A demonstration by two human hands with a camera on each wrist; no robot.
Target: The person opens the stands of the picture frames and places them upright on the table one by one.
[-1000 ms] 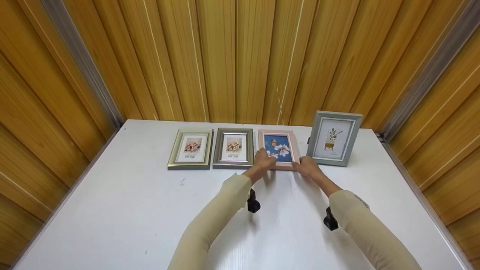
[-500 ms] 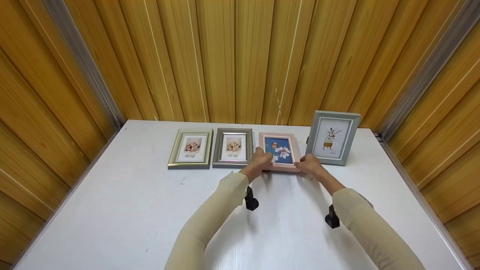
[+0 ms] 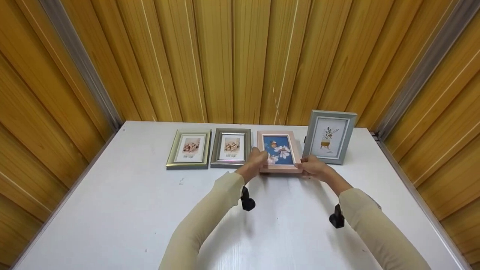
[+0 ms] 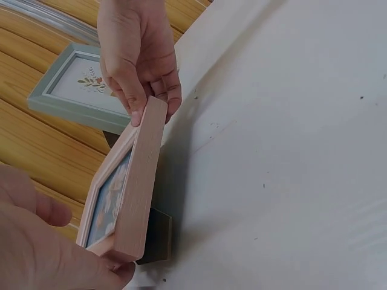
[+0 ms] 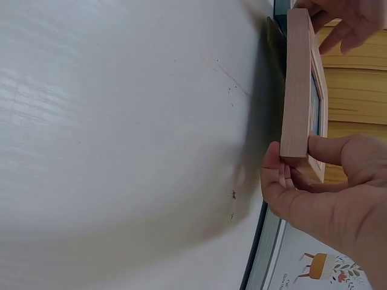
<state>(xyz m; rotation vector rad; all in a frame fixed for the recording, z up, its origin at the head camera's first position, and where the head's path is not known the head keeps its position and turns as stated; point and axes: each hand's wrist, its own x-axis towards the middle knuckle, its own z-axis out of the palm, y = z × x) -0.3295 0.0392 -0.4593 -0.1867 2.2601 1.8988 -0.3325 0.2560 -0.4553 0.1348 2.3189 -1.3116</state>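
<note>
The pink picture frame [image 3: 279, 170] with a blue flower picture is held between both hands near its lower corners. In the head view the left hand [image 3: 256, 160] grips its left side and the right hand [image 3: 313, 167] pinches its lower right corner. From the left wrist, the pink frame [image 4: 144, 175] shows tilted, a dark stand behind it; the left hand [image 4: 48, 248] is at the near corner, the right hand [image 4: 142, 60] at the far one. From the right wrist, the right hand [image 5: 338, 193] has thumb and fingers around the pink frame's [image 5: 296, 90] corner; the left hand [image 5: 354, 21] holds the other end.
A grey-green frame [image 3: 347, 140] stands upright just right of the pink one. To the left are a dark silver frame [image 3: 230, 164] and a pale gold frame [image 3: 187, 166]. All are near the back edge of the white table [image 3: 131, 210], before a wood-patterned wall [image 3: 240, 63].
The pink frame has shifted slightly toward the person, its lower edge now more visible. The right forearm has swung a little outward to the right; both hands keep their hold.
</note>
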